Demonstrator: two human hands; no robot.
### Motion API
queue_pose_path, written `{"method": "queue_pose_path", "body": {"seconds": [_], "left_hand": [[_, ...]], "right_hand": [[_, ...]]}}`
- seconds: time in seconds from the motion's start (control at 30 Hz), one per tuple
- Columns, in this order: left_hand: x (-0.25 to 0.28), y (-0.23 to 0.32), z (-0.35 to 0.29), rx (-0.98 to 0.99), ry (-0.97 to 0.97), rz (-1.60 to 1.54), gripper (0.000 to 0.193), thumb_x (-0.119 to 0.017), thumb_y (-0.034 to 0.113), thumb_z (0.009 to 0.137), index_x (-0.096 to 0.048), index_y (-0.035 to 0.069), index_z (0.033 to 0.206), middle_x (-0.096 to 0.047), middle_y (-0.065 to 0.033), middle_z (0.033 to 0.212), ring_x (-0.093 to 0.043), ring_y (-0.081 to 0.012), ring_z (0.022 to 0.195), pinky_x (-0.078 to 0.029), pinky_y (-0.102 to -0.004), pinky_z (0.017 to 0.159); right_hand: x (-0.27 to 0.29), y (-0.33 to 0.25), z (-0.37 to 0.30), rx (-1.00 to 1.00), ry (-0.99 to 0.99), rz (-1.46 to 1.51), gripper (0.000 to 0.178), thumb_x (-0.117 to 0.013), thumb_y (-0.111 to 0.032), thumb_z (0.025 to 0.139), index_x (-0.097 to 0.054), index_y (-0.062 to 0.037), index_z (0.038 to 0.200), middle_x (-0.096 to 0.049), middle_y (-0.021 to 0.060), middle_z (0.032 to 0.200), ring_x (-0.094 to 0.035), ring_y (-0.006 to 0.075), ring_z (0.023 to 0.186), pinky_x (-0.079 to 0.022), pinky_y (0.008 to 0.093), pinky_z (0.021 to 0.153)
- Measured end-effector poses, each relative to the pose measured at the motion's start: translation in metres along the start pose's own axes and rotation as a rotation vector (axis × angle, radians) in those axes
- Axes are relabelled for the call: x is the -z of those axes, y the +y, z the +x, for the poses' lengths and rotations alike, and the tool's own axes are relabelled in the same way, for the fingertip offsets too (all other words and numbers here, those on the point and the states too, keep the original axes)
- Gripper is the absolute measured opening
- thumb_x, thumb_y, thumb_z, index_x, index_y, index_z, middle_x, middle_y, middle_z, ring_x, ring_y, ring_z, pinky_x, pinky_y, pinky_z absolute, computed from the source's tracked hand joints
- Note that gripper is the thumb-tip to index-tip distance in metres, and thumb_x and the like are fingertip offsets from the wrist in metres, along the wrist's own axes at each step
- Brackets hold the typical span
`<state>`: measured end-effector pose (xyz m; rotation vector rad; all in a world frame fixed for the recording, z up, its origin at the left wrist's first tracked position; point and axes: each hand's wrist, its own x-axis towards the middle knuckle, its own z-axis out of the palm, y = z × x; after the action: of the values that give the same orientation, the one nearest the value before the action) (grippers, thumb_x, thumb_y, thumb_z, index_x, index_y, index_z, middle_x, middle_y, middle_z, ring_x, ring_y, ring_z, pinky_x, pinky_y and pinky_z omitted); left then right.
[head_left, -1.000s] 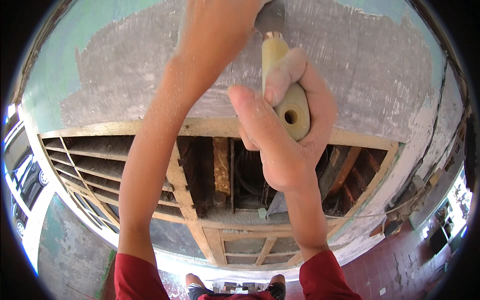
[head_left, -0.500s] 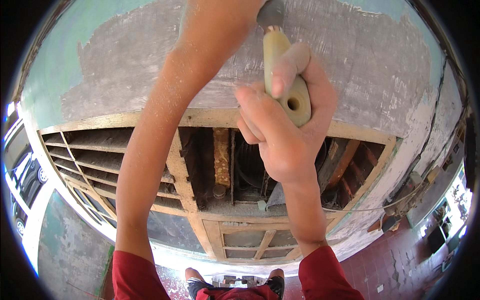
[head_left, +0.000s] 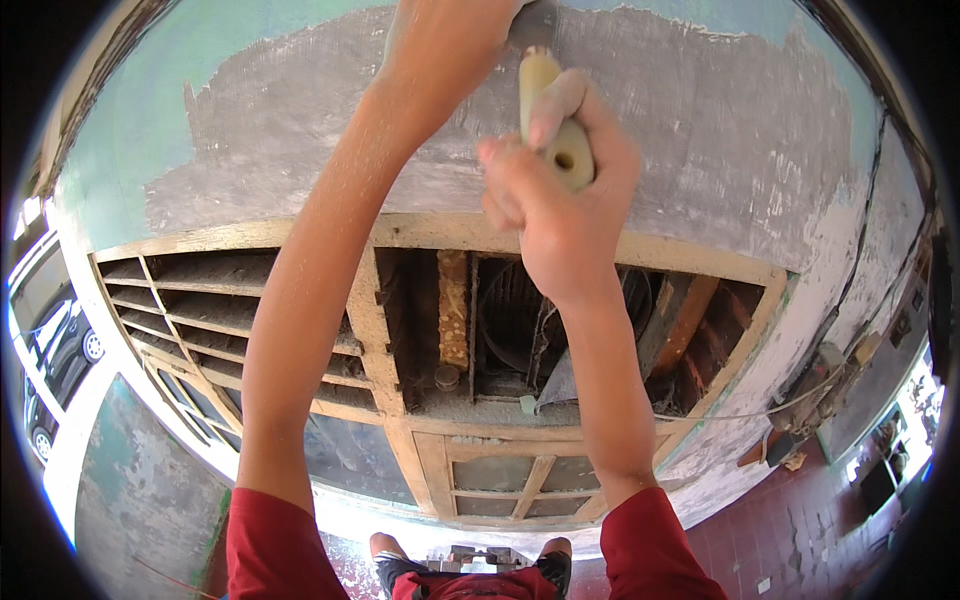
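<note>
A scraper (head_left: 541, 85) with a pale yellow handle, a hanging hole at its end and a grey metal blade is held in my right hand (head_left: 565, 200). My fingers and thumb close round the handle, and the blade points up the wall. At the top edge my left hand (head_left: 455, 30) is beside the blade; its fingers are cut off or hidden, so I cannot tell whether it touches the blade. Behind both hands is the wall (head_left: 690, 130), with a large scraped grey patch bordered by peeling green paint (head_left: 120, 170).
Below the patch runs a wooden frame (head_left: 430, 230) with dusty louvre slats (head_left: 215, 312) at left and an open recess holding a round fan-like unit (head_left: 510, 315). A thin cable (head_left: 740, 412) crosses at lower right. A dark car (head_left: 62, 350) stands far left, a red tiled floor (head_left: 740, 540) below.
My right hand and the scraper have moved up and slightly left in the picture. My left hand has shifted slightly right and up. The view has shifted slightly.
</note>
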<state>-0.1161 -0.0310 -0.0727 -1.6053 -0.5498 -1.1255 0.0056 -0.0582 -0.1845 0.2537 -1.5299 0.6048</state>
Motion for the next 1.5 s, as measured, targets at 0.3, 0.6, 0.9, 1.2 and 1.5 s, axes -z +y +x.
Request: {"method": "queue_pose_path", "body": {"seconds": [0.3, 0.6, 0.9, 1.2, 1.5], "left_hand": [[-0.011, -0.004, -0.013, -0.150, 0.202, -0.030, 0.025, -0.060, 0.001, 0.081, -0.069, 0.002, 0.105, -0.071, -0.0195, 0.098, -0.067, -0.0402, 0.091, -0.053, -0.0463, 0.077], [-0.009, 0.000, -0.017, -0.136, 0.201, 0.018, 0.026, -0.057, 0.003, 0.084, -0.071, 0.001, 0.105, -0.071, -0.0204, 0.096, -0.067, -0.0398, 0.091, -0.053, -0.0456, 0.078], [-0.004, 0.004, -0.016, -0.048, 0.110, -0.047, 0.028, -0.056, 0.003, 0.086, -0.072, 0.001, 0.109, -0.072, -0.0200, 0.103, -0.068, -0.0392, 0.095, -0.055, -0.0446, 0.081], [0.005, 0.013, 0.002, 0.134, -0.169, 0.108, 0.023, -0.057, 0.005, 0.086, -0.071, 0.002, 0.104, -0.070, -0.0208, 0.091, -0.067, -0.0400, 0.086, -0.054, -0.0467, 0.074], [-0.001, 0.008, -0.005, 0.011, -0.016, -0.037, 0.028, -0.059, 0.002, 0.083, -0.072, 0.001, 0.108, -0.071, -0.0216, 0.100, -0.067, -0.0407, 0.092, -0.054, -0.0475, 0.079]], "right_hand": [[-0.009, -0.008, -0.008, -0.075, 0.055, 0.003, 0.019, -0.062, 0.004, 0.077, -0.047, -0.0074, 0.076, -0.044, -0.0042, 0.074, -0.039, 0.0030, 0.062, -0.032, 0.0221, 0.053], [-0.002, -0.013, -0.014, -0.108, 0.048, -0.019, 0.019, -0.065, 0.003, 0.078, -0.049, -0.0071, 0.079, -0.048, -0.0032, 0.073, -0.042, 0.0038, 0.066, -0.035, 0.0219, 0.059], [-0.010, -0.010, -0.015, -0.116, 0.069, 0.015, 0.020, -0.066, 0.002, 0.077, -0.050, -0.0078, 0.080, -0.045, -0.0034, 0.072, -0.040, 0.0040, 0.064, -0.034, 0.0221, 0.058], [0.001, -0.009, 0.000, -0.083, 0.065, 0.031, 0.020, -0.066, 0.003, 0.076, -0.049, -0.0078, 0.079, -0.045, -0.0042, 0.072, -0.039, 0.0033, 0.064, -0.033, 0.0230, 0.058], [-0.005, -0.013, -0.006, -0.064, 0.058, 0.030, 0.021, -0.067, 0.002, 0.077, -0.049, -0.0081, 0.078, -0.047, -0.0036, 0.076, -0.041, 0.0038, 0.065, -0.034, 0.0230, 0.058]]}}
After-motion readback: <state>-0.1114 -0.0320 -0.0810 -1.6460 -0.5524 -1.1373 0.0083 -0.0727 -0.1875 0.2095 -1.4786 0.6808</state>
